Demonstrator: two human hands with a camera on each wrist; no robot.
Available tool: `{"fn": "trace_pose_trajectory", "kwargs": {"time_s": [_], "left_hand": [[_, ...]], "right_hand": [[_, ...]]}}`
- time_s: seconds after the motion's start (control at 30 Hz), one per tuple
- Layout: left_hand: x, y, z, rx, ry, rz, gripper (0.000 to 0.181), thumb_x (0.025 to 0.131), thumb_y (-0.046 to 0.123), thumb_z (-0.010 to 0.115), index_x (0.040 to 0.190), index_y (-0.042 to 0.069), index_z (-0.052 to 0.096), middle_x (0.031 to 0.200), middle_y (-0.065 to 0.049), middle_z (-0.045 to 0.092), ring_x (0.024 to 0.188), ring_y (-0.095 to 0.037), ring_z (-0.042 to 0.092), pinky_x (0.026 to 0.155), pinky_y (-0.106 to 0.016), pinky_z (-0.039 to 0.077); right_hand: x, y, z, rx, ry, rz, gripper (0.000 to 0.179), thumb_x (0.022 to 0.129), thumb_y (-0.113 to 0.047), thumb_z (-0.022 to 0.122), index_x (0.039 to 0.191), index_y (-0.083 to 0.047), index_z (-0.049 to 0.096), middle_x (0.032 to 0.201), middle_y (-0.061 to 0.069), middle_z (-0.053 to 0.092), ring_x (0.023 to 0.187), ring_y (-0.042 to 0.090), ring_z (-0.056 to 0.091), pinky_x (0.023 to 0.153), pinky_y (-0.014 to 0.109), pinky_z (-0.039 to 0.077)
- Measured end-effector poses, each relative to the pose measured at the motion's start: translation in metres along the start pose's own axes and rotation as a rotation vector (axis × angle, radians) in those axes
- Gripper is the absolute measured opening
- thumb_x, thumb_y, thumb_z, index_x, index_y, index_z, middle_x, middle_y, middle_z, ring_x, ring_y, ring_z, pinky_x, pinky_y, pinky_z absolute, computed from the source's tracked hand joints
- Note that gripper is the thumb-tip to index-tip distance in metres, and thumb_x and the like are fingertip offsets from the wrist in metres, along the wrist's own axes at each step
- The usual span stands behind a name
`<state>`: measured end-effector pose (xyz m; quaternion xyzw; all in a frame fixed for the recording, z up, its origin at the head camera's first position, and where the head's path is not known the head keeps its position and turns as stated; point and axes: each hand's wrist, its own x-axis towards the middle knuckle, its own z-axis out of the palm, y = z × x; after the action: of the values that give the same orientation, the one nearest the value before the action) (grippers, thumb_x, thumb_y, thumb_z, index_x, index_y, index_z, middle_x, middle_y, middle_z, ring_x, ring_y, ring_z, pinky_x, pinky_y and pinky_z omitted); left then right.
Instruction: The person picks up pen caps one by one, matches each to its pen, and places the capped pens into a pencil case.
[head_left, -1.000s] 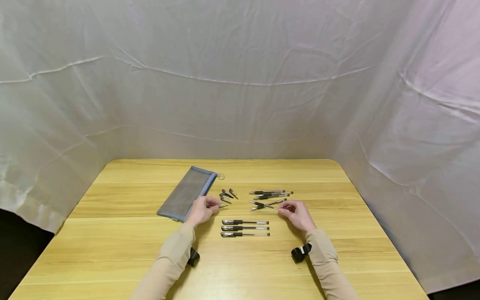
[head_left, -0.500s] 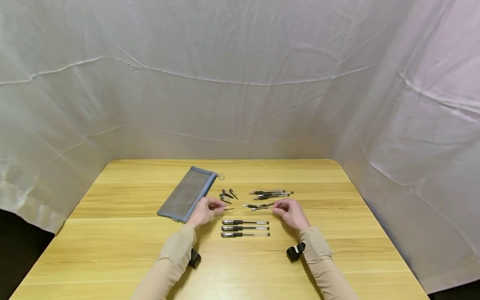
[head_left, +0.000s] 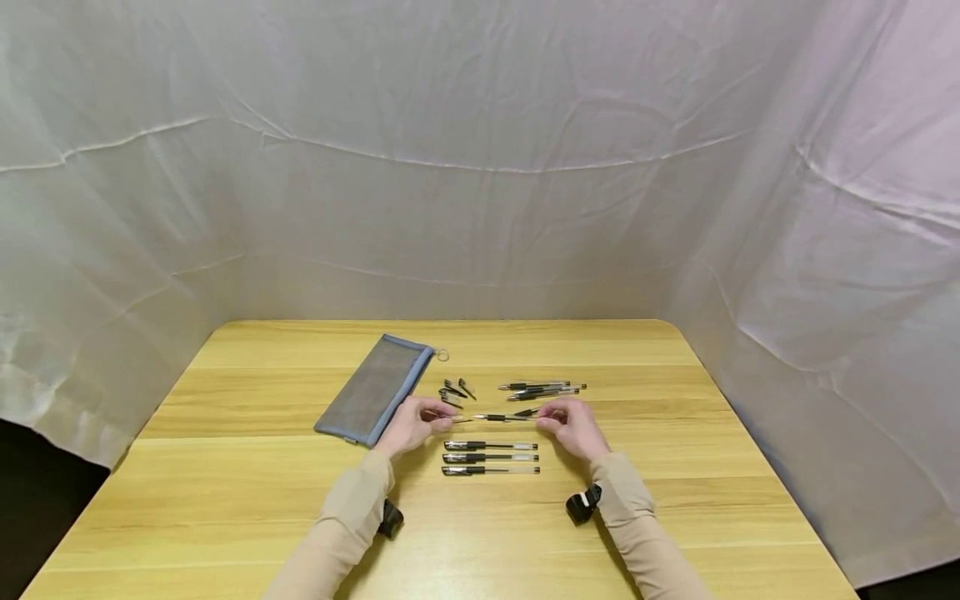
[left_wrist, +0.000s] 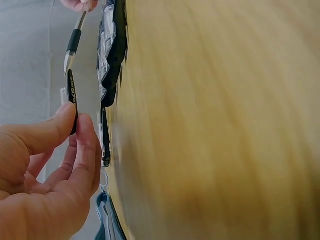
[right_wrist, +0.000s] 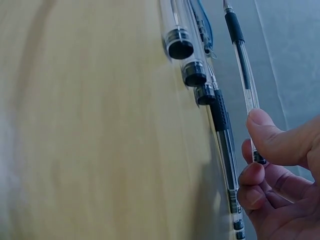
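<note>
Between thumb and fingertips my left hand [head_left: 411,427] pinches a pen cap [left_wrist: 73,97], its black lettered clip showing in the left wrist view. My right hand [head_left: 576,427] grips an uncapped gel pen [right_wrist: 244,65] by its rear end; the pen has a black rubber grip and clear barrel. Its tip points left at the cap, with a small gap in the head view; in the left wrist view they nearly meet. Both are held above the table. Behind the held pen lies another uncapped pen [head_left: 527,412], partly hidden by the right hand.
Three capped pens [head_left: 491,457] lie in a row nearer the person. Several loose caps [head_left: 454,389] lie beyond the left hand, several uncapped pens [head_left: 542,390] beyond the right. A grey mesh zip pouch [head_left: 375,387] with blue edging lies left on the wooden table [head_left: 480,533].
My right hand has lifted its pen off the other pen and moved left, levelling it toward the cap. My left hand has shifted slightly right with the cap.
</note>
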<state>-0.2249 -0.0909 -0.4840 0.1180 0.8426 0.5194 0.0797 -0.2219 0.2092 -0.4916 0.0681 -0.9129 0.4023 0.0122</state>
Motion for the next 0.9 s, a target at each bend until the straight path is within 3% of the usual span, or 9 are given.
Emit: {"fn": "trace_pose_trajectory", "kwargs": {"time_s": [0.13,0.4,0.67,0.9], "left_hand": [[0.0003,0.0009,0.0004,0.003,-0.004,-0.011,0.016,0.092,0.003,0.070,0.106,0.002,0.076,0.102,-0.014,0.074,0.086,-0.016,0.067,0.076,-0.026,0.054],[-0.0005,0.0028,0.0010,-0.012,-0.007,-0.005,0.017,0.092,0.002,0.069,0.107,0.000,0.076,0.104,-0.017,0.073,0.087,-0.019,0.067,0.075,-0.027,0.053],[0.0006,0.0035,0.0040,-0.018,-0.017,-0.024,0.019,0.091,0.002,0.070,0.109,0.001,0.076,0.106,-0.017,0.074,0.086,-0.016,0.066,0.074,-0.026,0.051],[0.0019,0.0046,0.0055,0.018,-0.010,0.026,0.018,0.090,0.001,0.071,0.107,0.001,0.076,0.113,-0.020,0.073,0.089,-0.018,0.065,0.077,-0.026,0.050]], "right_hand": [[0.0005,-0.0022,0.0011,-0.004,-0.009,-0.003,0.006,0.086,-0.009,0.075,0.093,-0.009,0.076,0.103,0.009,0.071,0.096,0.023,0.063,0.094,0.046,0.050],[0.0004,-0.0052,0.0028,-0.020,-0.012,-0.029,0.005,0.087,-0.008,0.075,0.091,-0.009,0.076,0.101,0.009,0.071,0.090,0.020,0.061,0.086,0.039,0.050],[0.0010,-0.0056,0.0052,-0.027,-0.013,-0.036,0.004,0.086,-0.008,0.075,0.090,-0.010,0.076,0.104,0.009,0.071,0.096,0.023,0.063,0.091,0.041,0.051],[0.0012,-0.0072,0.0065,-0.005,-0.015,-0.043,0.007,0.085,-0.005,0.075,0.088,-0.011,0.076,0.103,0.008,0.071,0.097,0.023,0.064,0.094,0.044,0.052]]}}
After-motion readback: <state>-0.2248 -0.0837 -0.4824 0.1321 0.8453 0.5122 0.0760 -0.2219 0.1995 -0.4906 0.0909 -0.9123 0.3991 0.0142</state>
